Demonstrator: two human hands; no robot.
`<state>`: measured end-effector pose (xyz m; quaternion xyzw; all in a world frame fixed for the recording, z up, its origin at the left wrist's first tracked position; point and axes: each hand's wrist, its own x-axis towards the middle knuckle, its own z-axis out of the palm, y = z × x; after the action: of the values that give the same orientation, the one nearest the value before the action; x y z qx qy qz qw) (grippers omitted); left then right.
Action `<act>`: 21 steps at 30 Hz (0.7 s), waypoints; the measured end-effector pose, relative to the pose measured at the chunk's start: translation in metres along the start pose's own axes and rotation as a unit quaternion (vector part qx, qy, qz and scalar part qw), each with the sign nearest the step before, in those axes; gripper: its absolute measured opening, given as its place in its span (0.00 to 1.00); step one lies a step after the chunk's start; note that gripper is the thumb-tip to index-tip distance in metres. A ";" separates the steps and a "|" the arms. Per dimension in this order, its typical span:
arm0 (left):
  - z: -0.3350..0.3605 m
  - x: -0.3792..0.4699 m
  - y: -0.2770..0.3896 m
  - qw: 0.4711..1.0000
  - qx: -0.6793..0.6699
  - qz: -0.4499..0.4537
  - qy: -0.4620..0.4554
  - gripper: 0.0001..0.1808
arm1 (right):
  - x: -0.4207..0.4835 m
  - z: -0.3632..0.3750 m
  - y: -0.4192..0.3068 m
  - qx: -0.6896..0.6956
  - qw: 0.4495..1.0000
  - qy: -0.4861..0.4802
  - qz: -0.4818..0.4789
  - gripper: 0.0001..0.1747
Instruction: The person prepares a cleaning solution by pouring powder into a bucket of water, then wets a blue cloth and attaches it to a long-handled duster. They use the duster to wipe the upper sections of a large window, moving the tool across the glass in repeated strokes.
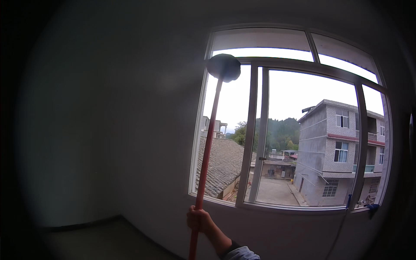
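My right hand (199, 220) grips a long red pole (207, 156) low in the picture, its forearm in a light sleeve coming from the lower right. The pole rises, tilted slightly right, to a dark round mop or duster head (224, 67). That head overlaps the upper left part of the white window frame (308, 67); whether it touches the frame, I cannot tell. Below the picture's bottom edge the pole's lower end is hidden. My left hand is out of view.
A dark wall (156, 130) fills the left, with a dark skirting (87, 224) at the floor. A dark blue cloth (372, 208) lies on the sill at the right, near a hanging cord (338, 230). Outside stand a tiled roof and a brick building.
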<state>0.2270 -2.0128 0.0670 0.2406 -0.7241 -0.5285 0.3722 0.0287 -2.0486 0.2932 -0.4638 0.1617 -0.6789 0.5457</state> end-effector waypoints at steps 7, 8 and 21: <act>-0.044 -0.031 0.070 0.993 -0.062 0.092 0.046 0.09 | 0.070 0.124 -0.047 -0.301 0.914 0.231 -0.141 0.13; -0.049 -0.031 0.086 0.989 -0.078 0.117 0.052 0.09 | 0.083 0.142 -0.064 -0.362 0.885 0.236 -0.172 0.14; 0.017 0.017 0.286 0.988 -0.099 0.031 -0.114 0.12 | 0.114 0.134 -0.244 -0.483 0.799 0.319 -0.160 0.10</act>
<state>0.2160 -1.9222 0.3397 0.1184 -0.7125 -0.6101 0.3256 -0.0047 -2.0260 0.5909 -0.4437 0.5572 -0.7000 0.0515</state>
